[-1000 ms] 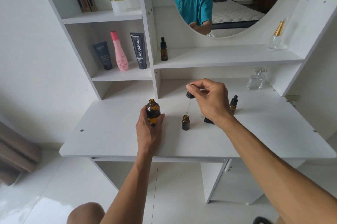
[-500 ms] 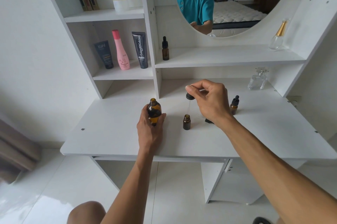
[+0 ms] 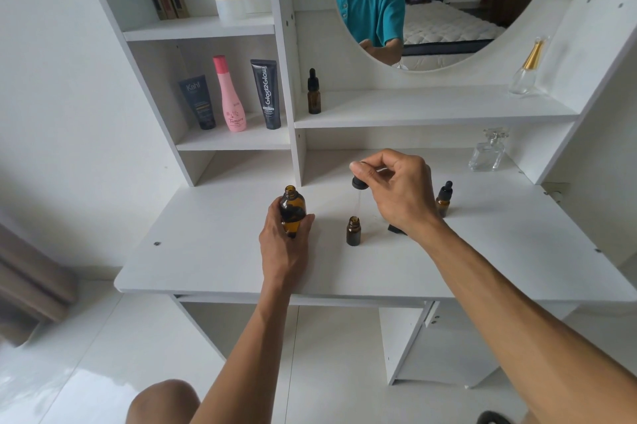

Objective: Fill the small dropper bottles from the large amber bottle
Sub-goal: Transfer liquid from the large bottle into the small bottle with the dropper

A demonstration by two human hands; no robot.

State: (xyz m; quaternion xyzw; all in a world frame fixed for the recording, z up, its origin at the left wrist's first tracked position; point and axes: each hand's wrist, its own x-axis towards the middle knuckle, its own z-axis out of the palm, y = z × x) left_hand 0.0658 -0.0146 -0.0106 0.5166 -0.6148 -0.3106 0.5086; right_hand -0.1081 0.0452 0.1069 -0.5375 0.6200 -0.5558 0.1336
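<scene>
My left hand grips the large amber bottle, which stands uncapped on the white desk. To its right a small amber bottle stands open. My right hand pinches a black dropper cap above that small bottle, its clear glass tube pointing down at the bottle's mouth. Behind my right wrist a second small dropper bottle stands capped. A third capped dropper bottle is on the middle shelf. A black cap lies on the desk, partly hidden under my right wrist.
Two tubes and a pink bottle stand in the left shelf compartment. A clear perfume bottle sits at the back right of the desk and a gold-topped one on the shelf above. A round mirror hangs behind.
Both hands hold almost the same positions; the dropper stays over the open small bottle. The view has shifted slightly.
</scene>
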